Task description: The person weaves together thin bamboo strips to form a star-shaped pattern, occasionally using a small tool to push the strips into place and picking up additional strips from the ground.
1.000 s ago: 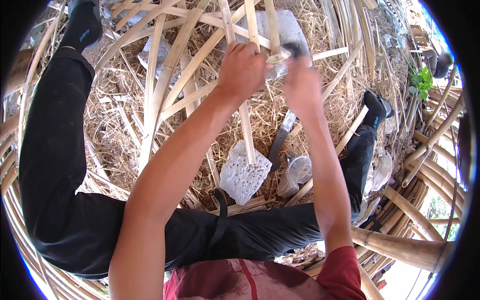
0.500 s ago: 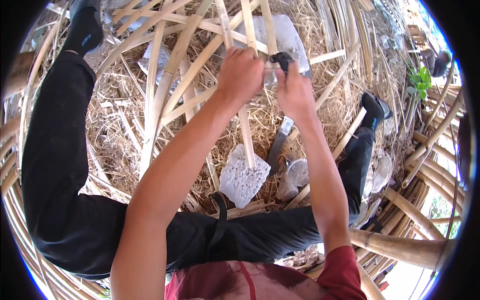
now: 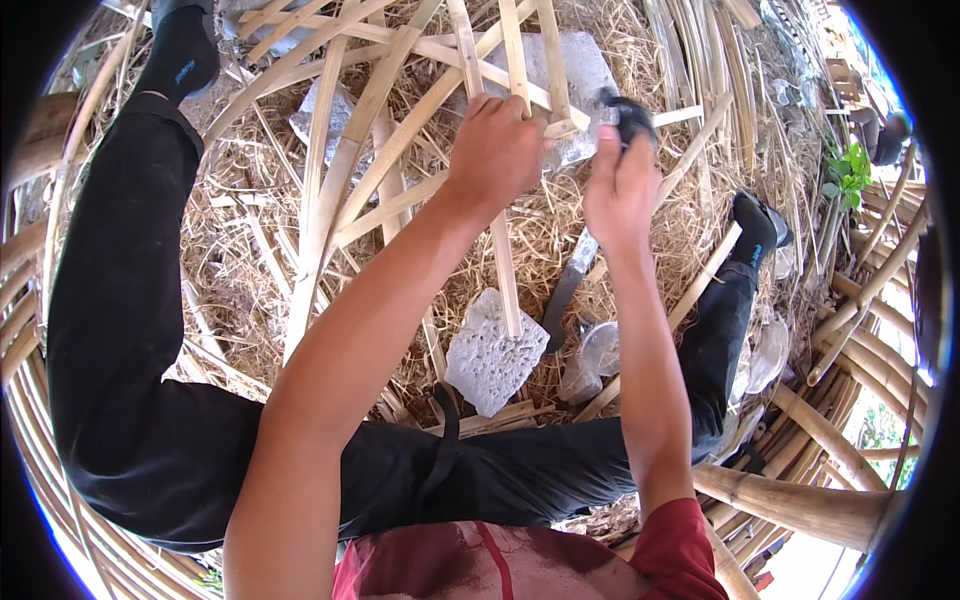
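My left hand (image 3: 497,150) is closed around light bamboo strips (image 3: 513,50) where they cross, above the straw. To its right, my right hand (image 3: 622,190) grips a small black tool (image 3: 632,120); it is smeared and its exact kind does not show. The tool is apart from the strips, near the right edge of a pale stone slab (image 3: 590,60) under the strip ends. One long strip (image 3: 503,260) runs down from my left hand to a pitted grey stone (image 3: 495,355). A flat dark blade (image 3: 566,295) lies on the straw below my right hand.
More crossed bamboo strips (image 3: 345,150) spread to the left. Beside the blade sits a clear plastic cup (image 3: 600,350). My outstretched legs (image 3: 110,330) frame the straw-covered ground. Bamboo poles (image 3: 800,500) stand at right, with a green plant (image 3: 850,175) and a person (image 3: 882,135) farther off.
My right hand and the black tool have moved right, away from my left hand. My left hand still holds the strips; the whole view has shifted slightly.
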`<state>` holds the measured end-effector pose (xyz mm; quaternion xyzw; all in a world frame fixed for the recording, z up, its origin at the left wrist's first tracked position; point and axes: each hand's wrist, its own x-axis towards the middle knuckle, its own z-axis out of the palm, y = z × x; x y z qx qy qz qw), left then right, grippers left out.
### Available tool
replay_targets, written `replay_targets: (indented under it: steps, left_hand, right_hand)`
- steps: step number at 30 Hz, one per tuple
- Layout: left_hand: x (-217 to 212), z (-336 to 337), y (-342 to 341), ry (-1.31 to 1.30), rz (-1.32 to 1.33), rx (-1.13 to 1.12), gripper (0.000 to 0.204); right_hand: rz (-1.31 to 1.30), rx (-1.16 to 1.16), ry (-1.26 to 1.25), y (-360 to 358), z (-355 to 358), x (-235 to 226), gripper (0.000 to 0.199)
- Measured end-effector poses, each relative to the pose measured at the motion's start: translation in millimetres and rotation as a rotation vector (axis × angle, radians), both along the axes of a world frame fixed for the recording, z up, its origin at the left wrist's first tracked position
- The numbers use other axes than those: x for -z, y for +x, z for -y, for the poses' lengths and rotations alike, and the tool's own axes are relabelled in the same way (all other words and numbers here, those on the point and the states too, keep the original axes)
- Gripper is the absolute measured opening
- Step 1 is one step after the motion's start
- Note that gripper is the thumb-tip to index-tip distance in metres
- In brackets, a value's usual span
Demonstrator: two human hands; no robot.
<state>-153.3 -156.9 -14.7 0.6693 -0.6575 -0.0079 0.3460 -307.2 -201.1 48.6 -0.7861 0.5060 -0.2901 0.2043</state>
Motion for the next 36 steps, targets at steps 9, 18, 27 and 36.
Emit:
replay_targets:
  steps: [9, 18, 27, 36]
  left_hand:
    - [0.2, -2.8, -3.2, 0.013, -0.027, -0.001, 0.021]
    - [-4.5, -1.8, -0.9, 0.031, -0.017, -0.009, 0.024]
    - [-3.6, -2.6, -0.1, 0.017, -0.044, 0.013, 0.020]
    - [-2.4, -4.9, 6.8, 0.085, -0.003, 0.037, 0.022]
  right_hand:
    - [-0.098, -0.026, 0.117, -8.0, -7.8, 31.4, 0.037]
    - [0.850, 0.083, 0.808, -11.0, 29.4, -24.2, 0.026]
    - [0.133, 0.152, 0.520, -97.2, 51.5, 11.4, 0.055]
    - [-0.468, 0.295, 0.569, -97.5, -71.8, 18.8, 0.045]
